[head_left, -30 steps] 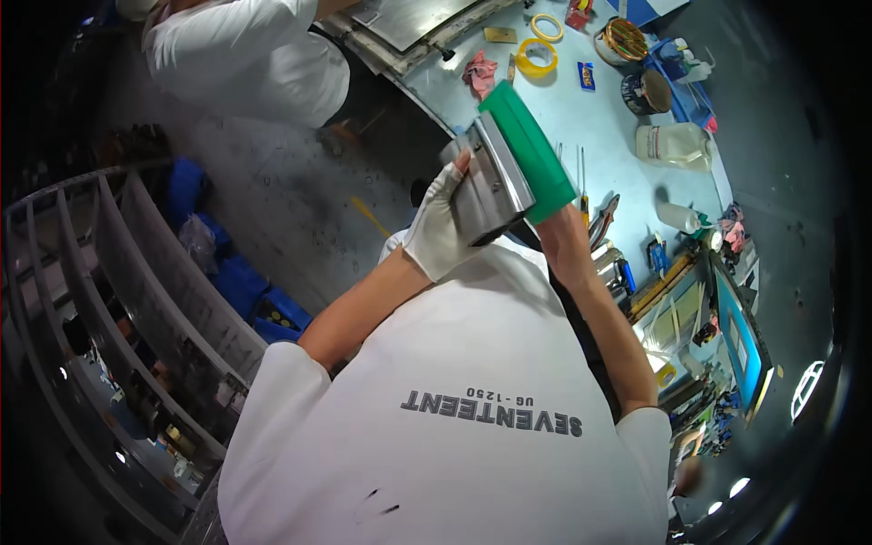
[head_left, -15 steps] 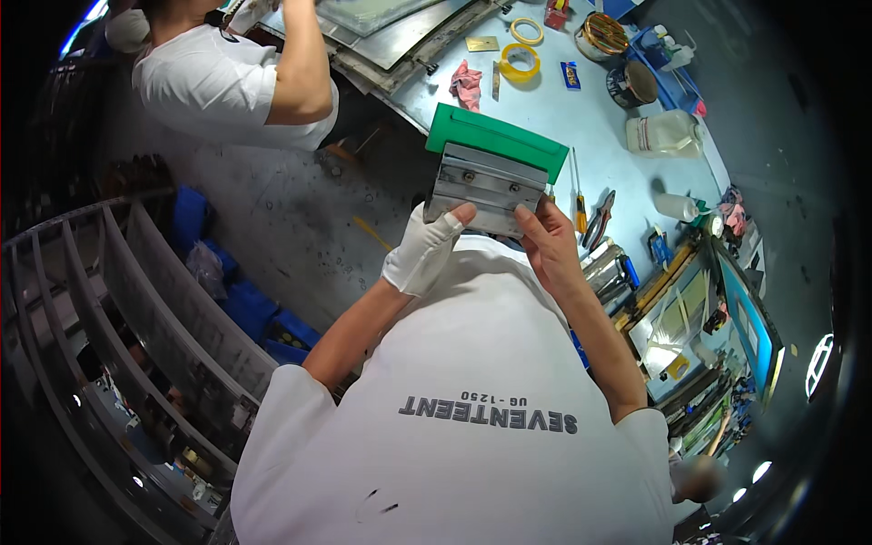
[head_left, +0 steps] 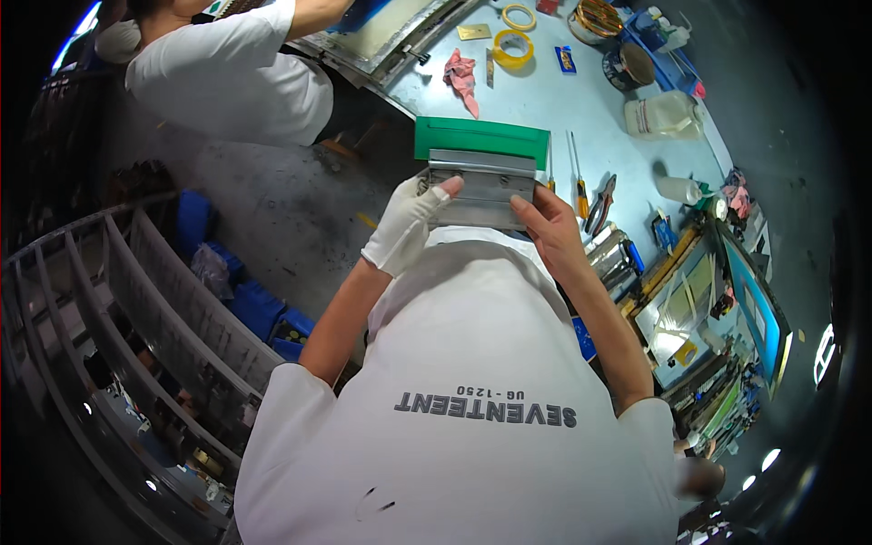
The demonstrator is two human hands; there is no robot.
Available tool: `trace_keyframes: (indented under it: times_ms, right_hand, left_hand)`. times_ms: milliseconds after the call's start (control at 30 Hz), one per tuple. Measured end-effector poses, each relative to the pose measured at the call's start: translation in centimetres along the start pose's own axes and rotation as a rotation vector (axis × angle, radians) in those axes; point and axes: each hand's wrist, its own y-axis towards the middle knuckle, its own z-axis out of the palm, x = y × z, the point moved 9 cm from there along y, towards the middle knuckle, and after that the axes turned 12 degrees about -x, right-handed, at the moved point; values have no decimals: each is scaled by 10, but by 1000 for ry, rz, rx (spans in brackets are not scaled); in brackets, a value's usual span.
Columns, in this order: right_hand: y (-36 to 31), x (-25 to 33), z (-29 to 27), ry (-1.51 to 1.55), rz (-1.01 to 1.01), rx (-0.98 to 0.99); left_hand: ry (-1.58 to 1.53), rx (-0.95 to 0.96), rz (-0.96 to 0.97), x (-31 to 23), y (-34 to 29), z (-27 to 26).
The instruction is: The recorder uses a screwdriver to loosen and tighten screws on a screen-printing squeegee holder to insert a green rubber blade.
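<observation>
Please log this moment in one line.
left hand: part-gloved, holding metal holder; right hand: bare, holding same; green strip: holder's far edge; pliers: on table

Dark lettering, upside down in this view, runs across the chest of the wearer's white shirt (head_left: 472,318) as one large word and a smaller letter-and-digit line, while markings on the blue packet (head_left: 566,60) and translucent jug (head_left: 670,116), above the shirt's right half, are illegible.
</observation>
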Motion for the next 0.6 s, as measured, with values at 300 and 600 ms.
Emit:
trace_keyframes:
  times_ms: [300,600]
  right_hand:
    - [67,-77,-84,-70,106,-137]
    - [151,-200,-286,-1220,-201,-543]
  left_hand:
    - [-100,-238,-75,20,-4,-23]
    - [-101,-251,-52,22,-15,-15]
